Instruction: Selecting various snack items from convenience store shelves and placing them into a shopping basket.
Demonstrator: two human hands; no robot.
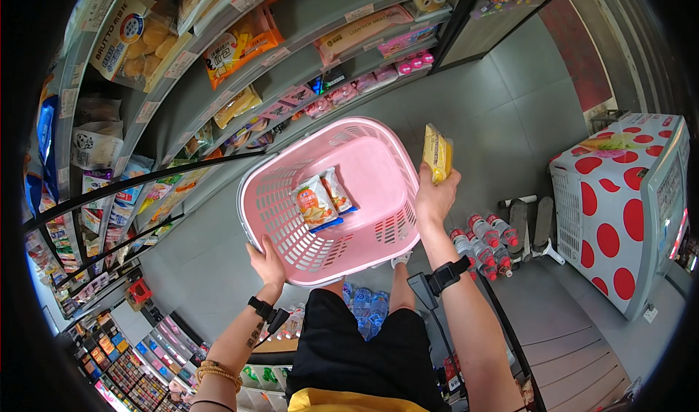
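Note:
A pink plastic basket (368,164) with slotted sides hangs in front of my body, above the grey floor. My left hand (268,268) grips its near left rim, thumb up along the side. Two white-and-orange snack packets, one in front (314,202) and one partly behind it (336,187), lie together inside on the left. My right hand (438,195) is closed around a small yellow snack packet (437,155), held upright just outside the basket's right rim. Part of that packet is covered by my fingers.
Curved store shelves (291,56) with bagged snacks run along the left and far side. A white freezer with red dots (608,208) stands at the right. Several bottles with red caps (484,244) are on the floor beside it; blue-wrapped bottles (370,308) show between my legs.

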